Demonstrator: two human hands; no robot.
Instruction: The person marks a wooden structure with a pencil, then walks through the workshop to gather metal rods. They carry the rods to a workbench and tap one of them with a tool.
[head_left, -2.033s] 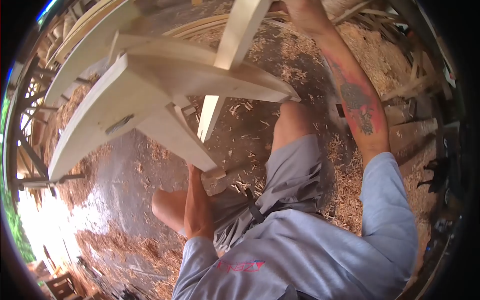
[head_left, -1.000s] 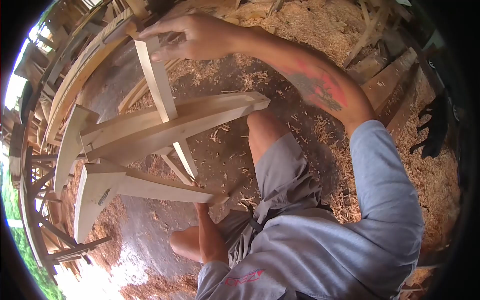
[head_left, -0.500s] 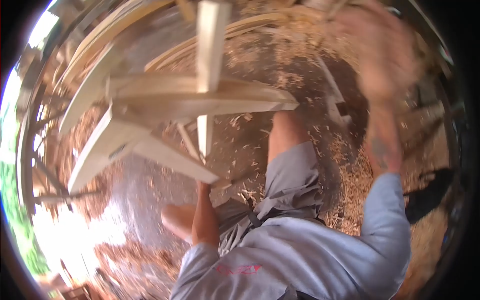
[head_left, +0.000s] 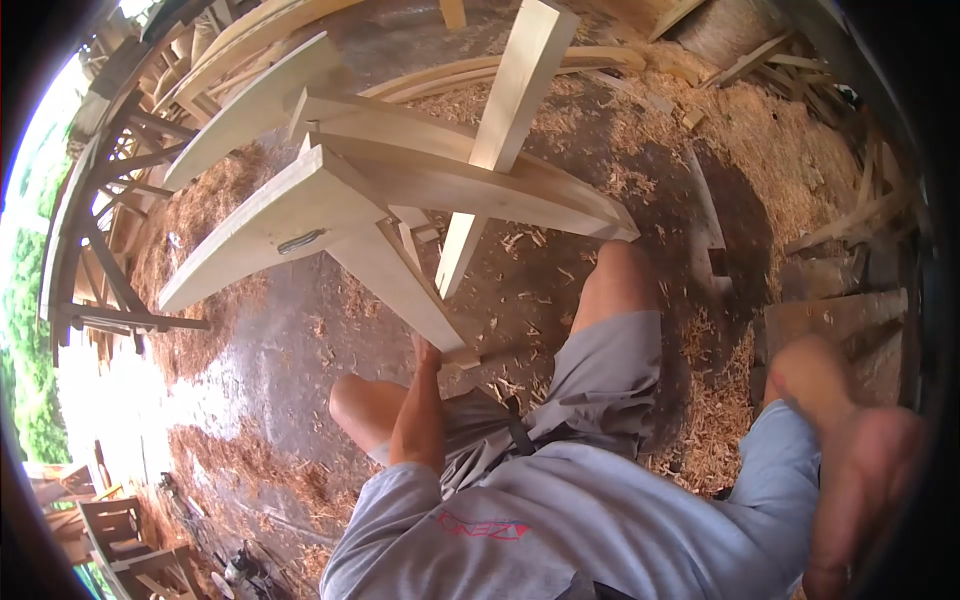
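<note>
A pale wooden frame (head_left: 370,225) of angled, tapering boards stands tilted in front of me, with a dark oval slot in one board. A square wooden bar (head_left: 525,75) passes up through it at a slant. At the frame's lower end, my left hand (head_left: 426,352) grips the tapered leg from beneath, its fingers mostly hidden behind the wood. The far tip of another board rests by my right knee. My right hand (head_left: 865,495) is drawn back beside my right shoulder at the edge of view. It is blurred, and its fingers cannot be made out.
Wood shavings (head_left: 720,400) are scattered over the dark floor. Curved boards (head_left: 500,72) lie beyond the frame, and another curved piece (head_left: 255,105) stands behind it. Stacked wooden frames (head_left: 115,255) line the left side. Planks (head_left: 835,310) lie at the right.
My right hand has swung from the upper right back to beside my shoulder. The wooden frame and bar appear shifted right and tilted in view; my left hand stays at the leg.
</note>
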